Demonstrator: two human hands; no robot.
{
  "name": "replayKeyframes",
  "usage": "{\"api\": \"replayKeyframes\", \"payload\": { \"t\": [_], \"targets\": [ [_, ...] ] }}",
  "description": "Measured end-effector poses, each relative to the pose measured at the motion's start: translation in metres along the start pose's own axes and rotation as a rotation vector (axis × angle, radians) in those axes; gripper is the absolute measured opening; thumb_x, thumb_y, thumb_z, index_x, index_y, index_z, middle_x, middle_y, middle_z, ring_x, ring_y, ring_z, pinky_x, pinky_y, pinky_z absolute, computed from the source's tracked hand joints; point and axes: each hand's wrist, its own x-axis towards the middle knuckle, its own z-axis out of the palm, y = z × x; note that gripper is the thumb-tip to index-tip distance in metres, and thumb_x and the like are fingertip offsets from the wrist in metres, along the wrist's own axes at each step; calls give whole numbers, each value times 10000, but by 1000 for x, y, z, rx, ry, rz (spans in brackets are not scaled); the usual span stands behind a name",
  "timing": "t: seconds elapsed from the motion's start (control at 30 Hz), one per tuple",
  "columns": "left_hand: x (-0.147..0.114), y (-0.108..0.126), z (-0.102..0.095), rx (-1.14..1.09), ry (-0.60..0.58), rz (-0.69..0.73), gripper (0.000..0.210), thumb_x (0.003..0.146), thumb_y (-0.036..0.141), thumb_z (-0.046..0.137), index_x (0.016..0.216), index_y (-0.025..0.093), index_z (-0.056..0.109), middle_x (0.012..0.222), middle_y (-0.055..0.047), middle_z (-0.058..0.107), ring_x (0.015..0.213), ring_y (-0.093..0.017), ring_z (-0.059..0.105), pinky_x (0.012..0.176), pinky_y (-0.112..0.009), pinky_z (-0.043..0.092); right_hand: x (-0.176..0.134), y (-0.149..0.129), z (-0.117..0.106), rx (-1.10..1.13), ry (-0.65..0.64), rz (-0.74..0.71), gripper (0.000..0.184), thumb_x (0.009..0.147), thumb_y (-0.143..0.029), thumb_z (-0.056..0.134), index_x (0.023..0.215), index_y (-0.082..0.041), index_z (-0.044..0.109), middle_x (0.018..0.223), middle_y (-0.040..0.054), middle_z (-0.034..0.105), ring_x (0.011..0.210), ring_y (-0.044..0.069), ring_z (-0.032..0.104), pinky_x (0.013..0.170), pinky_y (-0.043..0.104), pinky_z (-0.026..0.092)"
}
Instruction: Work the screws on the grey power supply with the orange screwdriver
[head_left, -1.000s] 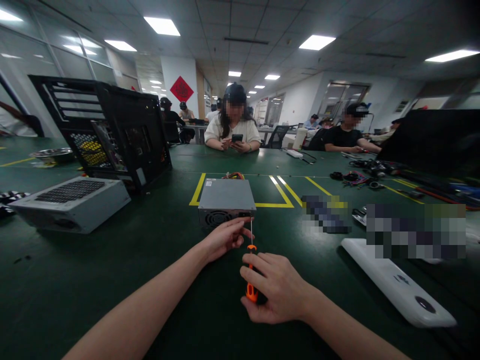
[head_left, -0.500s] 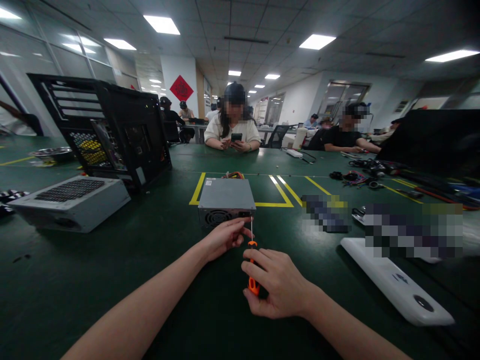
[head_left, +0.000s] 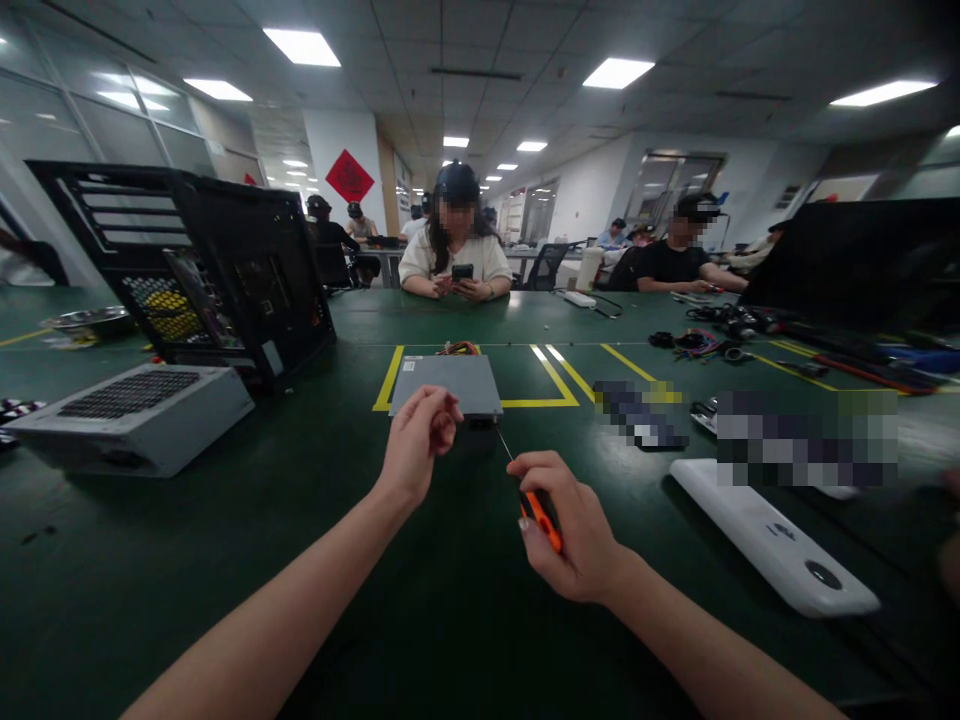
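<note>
A grey computer power supply [head_left: 463,382] sits on the green table ahead of me, coloured wires at its back. My right hand [head_left: 576,525] is wrapped round an orange-and-black screwdriver [head_left: 543,518]. The screwdriver's thin shaft slants up and left, its tip close to the supply's lower right front corner; contact cannot be made out. My left hand [head_left: 417,440] is raised before the supply's left front, covering its fan grille. The fingers are curled together in a pinch, and whatever may be between them is too small to see.
At left stand an open black computer case [head_left: 217,270] and a second power supply [head_left: 135,415], with a metal bowl [head_left: 94,320] behind. A long white device [head_left: 776,540] and bundled cables [head_left: 701,345] lie at right. Across the table a person [head_left: 457,245] holds a phone.
My left hand has lifted up and left from the supply's right front, its fingers now curled. The screwdriver has gone from nearly upright to slanting, as my right hand moved right.
</note>
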Motion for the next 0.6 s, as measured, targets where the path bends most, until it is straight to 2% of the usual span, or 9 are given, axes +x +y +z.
{"api": "replayKeyframes", "payload": {
  "t": [0.07, 0.13, 0.17, 0.2, 0.27, 0.33, 0.4, 0.53, 0.6],
  "targets": [
    [-1, 7, -5, 192, 82, 132, 174, 818, 356, 434, 782, 195, 490, 696, 14, 501, 518, -76, 416, 467, -199, 297, 0, -1, -2, -43, 70, 14, 146, 733, -197, 459, 868, -184, 405, 903, 71, 506, 745, 158, 523, 608, 297, 432],
    [-2, 3, -12, 530, 152, 316, 145, 823, 311, 429, 814, 200, 521, 774, -17, 530, 669, -122, 483, 628, -243, 380, 1, -1, -3, -113, 50, -17, 68, 731, -181, 478, 784, -187, 436, 843, 50, 516, 737, 156, 520, 642, 312, 428],
    [-2, -2, -16, 713, 147, 412, 139, 819, 287, 436, 847, 200, 541, 845, -39, 548, 784, -153, 499, 739, -279, 380, 1, -1, -3, -143, 26, -38, 49, 738, -191, 488, 768, -186, 450, 832, 47, 523, 737, 157, 520, 655, 319, 427],
    [-3, -8, -20, 873, 105, 497, 150, 813, 266, 444, 883, 199, 557, 928, -61, 558, 901, -186, 489, 840, -319, 347, 1, -1, -2, -161, 11, -46, 59, 748, -214, 498, 785, -184, 463, 843, 52, 530, 743, 160, 522, 656, 320, 430],
    [-3, -20, -25, 1090, -50, 589, 219, 807, 236, 450, 991, 199, 562, 1090, -88, 544, 1065, -225, 435, 959, -373, 250, 0, -1, -1, -153, 26, -15, 159, 766, -271, 514, 879, -174, 459, 893, 74, 535, 755, 159, 528, 624, 296, 443],
    [-2, -29, -27, 1183, -131, 611, 301, 814, 219, 438, 1103, 197, 521, 1207, -98, 493, 1162, -232, 380, 1012, -393, 174, -1, -1, 1, -120, 69, 30, 214, 779, -284, 516, 931, -161, 429, 915, 89, 536, 760, 148, 537, 583, 258, 446],
    [-1, -33, -26, 1223, -146, 616, 351, 824, 216, 427, 1171, 192, 475, 1257, -103, 459, 1201, -228, 351, 1031, -400, 138, -1, -2, 1, -108, 76, 7, 161, 781, -260, 523, 879, -166, 436, 874, 71, 551, 743, 132, 545, 583, 240, 442],
    [1, -34, -27, 1330, -157, 694, 328, 838, 210, 416, 1160, 202, 474, 1259, -95, 460, 1196, -220, 366, 1012, -420, 189, 2, -5, 0, -186, 28, -102, 117, 768, -258, 518, 689, -180, 482, 806, 44, 575, 654, 127, 522, 598, 283, 418],
    [1, -33, -28, 1403, -167, 746, 280, 834, 215, 429, 1099, 214, 520, 1261, -96, 450, 1197, -231, 362, 992, -441, 222, 2, -4, -1, -161, 31, -67, 84, 779, -258, 489, 754, -178, 500, 844, 61, 567, 678, 138, 525, 589, 284, 422]
  ]
}}
